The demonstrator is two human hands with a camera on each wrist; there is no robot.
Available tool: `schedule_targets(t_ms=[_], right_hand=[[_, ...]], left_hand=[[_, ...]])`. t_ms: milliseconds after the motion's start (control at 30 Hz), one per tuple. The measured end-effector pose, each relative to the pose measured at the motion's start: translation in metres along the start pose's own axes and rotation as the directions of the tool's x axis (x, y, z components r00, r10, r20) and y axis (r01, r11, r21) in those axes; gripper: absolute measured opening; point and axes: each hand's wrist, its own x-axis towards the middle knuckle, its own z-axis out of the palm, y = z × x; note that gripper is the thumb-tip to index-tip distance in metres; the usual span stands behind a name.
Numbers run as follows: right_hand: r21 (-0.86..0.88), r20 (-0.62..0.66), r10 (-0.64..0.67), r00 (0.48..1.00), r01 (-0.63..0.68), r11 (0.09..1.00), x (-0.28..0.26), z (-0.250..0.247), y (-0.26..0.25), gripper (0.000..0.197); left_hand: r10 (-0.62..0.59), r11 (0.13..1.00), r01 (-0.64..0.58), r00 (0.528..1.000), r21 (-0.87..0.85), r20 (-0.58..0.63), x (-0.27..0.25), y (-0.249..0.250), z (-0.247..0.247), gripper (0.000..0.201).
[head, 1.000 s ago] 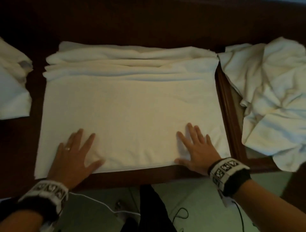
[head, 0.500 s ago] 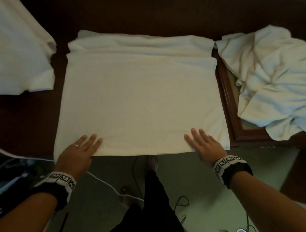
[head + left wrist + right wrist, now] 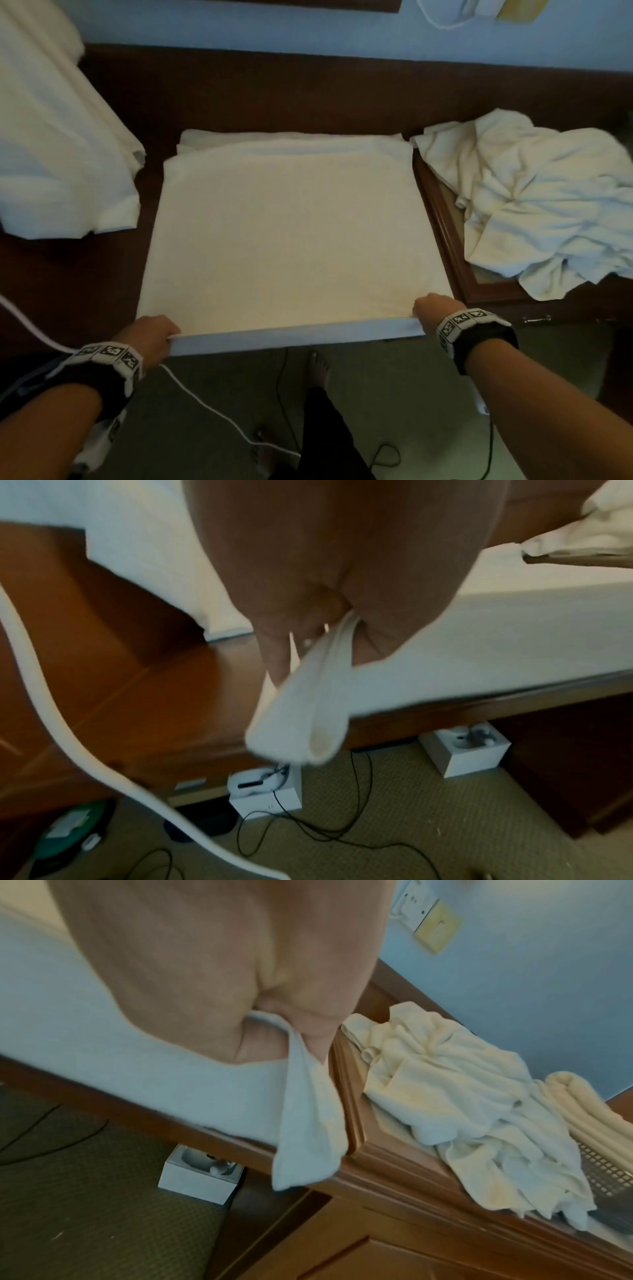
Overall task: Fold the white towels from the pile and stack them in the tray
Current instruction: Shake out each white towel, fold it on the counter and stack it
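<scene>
On the dark wooden desk [image 3: 85,274], each hand's grip pinches a towel [image 3: 291,233] corner.

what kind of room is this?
Probably a hotel room or bedroom: a long dark wooden desk against a wall, carpeted floor, wall socket plate, and a pile of white towels.

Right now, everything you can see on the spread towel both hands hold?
The spread towel is white terry-looking cloth, laid flat on the dark wooden table, seemingly doubled, with layers bunched at its far edge. Its near edge overhangs the table. The left hand pinches the near left corner, the right hand the near right. Its right edge meets the wooden tray.
</scene>
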Motion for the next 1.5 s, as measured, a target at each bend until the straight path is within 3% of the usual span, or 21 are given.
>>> schedule_targets(t_ms=[233, 333, 533, 633, 933, 1033, 1200, 1333, 1367, 1433, 1500], right_hand=[[0.081, 0.048, 0.044, 0.998, -0.048, 0.996, -0.001, -0.014, 0.015, 0.027], [0.092, -0.033, 0.073, 0.997, -0.07, 0.993, 0.012, -0.035, 0.03, 0.026], [0.077, -0.145, 0.128, 0.981, -0.117, 0.99, 0.052, -0.078, 0.051, 0.025], [0.078, -0.176, 0.121, 0.977, -0.108, 0.991, 0.081, -0.102, 0.06, 0.026], [0.113, -0.21, 0.124, 0.97, -0.102, 0.988, 0.17, -0.161, 0.081, 0.023], [0.148, -0.221, 0.125, 0.967, -0.093, 0.985, 0.198, -0.174, 0.088, 0.021], [0.136, -0.274, 0.107, 0.956, -0.072, 0.988, 0.228, -0.176, 0.092, 0.021], [0.21, -0.526, 0.132, 0.84, -0.022, 0.978, 0.224, -0.151, 0.076, 0.035], [0.265, -0.587, 0.138, 0.798, 0.029, 0.964, 0.218, -0.144, 0.065, 0.038], [0.325, -0.659, 0.119, 0.743, 0.139, 0.935, 0.201, -0.128, 0.037, 0.044], [0.316, -0.612, 0.059, 0.788, 0.175, 0.933, 0.182, -0.108, 0.009, 0.057]], left_hand=[[0.037, 0.997, -0.046, 0.989, 0.06, 0.146, 0.0, 0.006, -0.042, 0.038], [0.027, 0.997, -0.031, 0.997, 0.066, 0.07, 0.017, 0.006, -0.063, 0.034], [-0.018, 1.0, 0.018, 0.991, -0.001, -0.135, 0.058, 0.006, -0.114, 0.047], [-0.028, 1.0, 0.025, 0.986, -0.016, -0.165, 0.082, 0.01, -0.137, 0.048], [-0.078, 0.997, 0.081, 0.976, 0.007, -0.204, 0.162, 0.019, -0.182, 0.026], [-0.119, 0.991, 0.13, 0.973, 0.043, -0.196, 0.191, 0.022, -0.188, 0.033], [-0.198, 0.98, 0.178, 0.925, -0.091, -0.326, 0.215, 0.02, -0.186, 0.032], [-0.1, 0.995, 0.09, 0.816, -0.045, -0.569, 0.192, 0.04, -0.147, 0.059], [-0.059, 0.998, 0.044, 0.817, -0.039, -0.573, 0.182, 0.049, -0.132, 0.064], [0.001, 1.0, -0.001, 0.863, 0.0, -0.506, 0.168, 0.062, -0.097, 0.072], [0.023, 0.999, -0.007, 0.907, 0.039, -0.421, 0.155, 0.067, -0.065, 0.078]])
